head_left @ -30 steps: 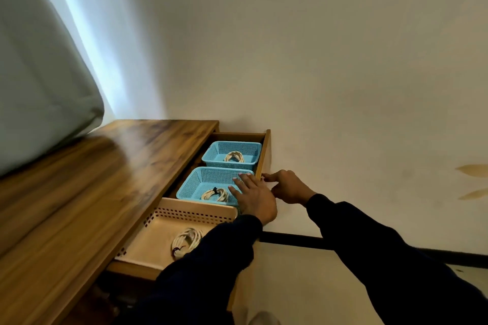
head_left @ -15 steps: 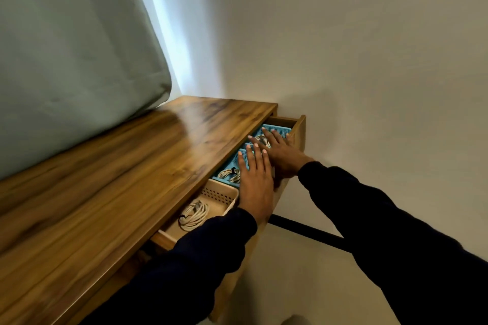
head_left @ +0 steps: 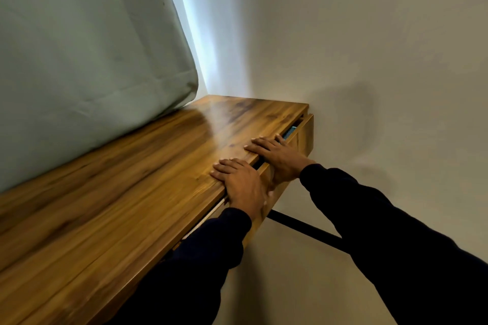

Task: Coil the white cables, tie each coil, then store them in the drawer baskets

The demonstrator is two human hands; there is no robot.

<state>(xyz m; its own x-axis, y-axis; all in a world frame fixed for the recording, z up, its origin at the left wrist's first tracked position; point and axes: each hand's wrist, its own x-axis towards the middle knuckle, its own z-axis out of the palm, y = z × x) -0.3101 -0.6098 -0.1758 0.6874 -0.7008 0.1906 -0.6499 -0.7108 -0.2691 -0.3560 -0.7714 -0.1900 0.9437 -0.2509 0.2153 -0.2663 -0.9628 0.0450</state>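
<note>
Head view, from my remote station: drawer (head_left: 305, 137) stood almost fully pushed in under the wooden desk top (head_left: 137, 192), w/ only a narrow gap left along the desk's front edge. Left hand (head_left: 241, 183) lay flat, fingers straight and relaxed, gripping nothing; fingertips rested on the desk top while the palm sat over the gap and the drawer's front panel. Right hand (head_left: 277, 154) lay likewise flat and relaxed, holding nothing, fingers reaching across the gap onto the desk edge, heel of the hand against the drawer front. The two hands were near each other, not touching so far as I could see. Through the gap, beyond the right hand, a sliver of a blue basket (head_left: 290, 131) showed; nearer me, a pale strip that I took for the rim of the cream basket (head_left: 211, 214) showed by the left wrist. The white cables were hidden; I could not see them, nor how they lay in the baskets. Both sleeves (head_left: 383, 219) were dark. Bkgd: pale green curtain (head_left: 79, 60) hanging onto the desk's far side, plain wall (head_left: 369, 47) to the right, and a black bar (head_left: 303, 229) running below the desk.
</note>
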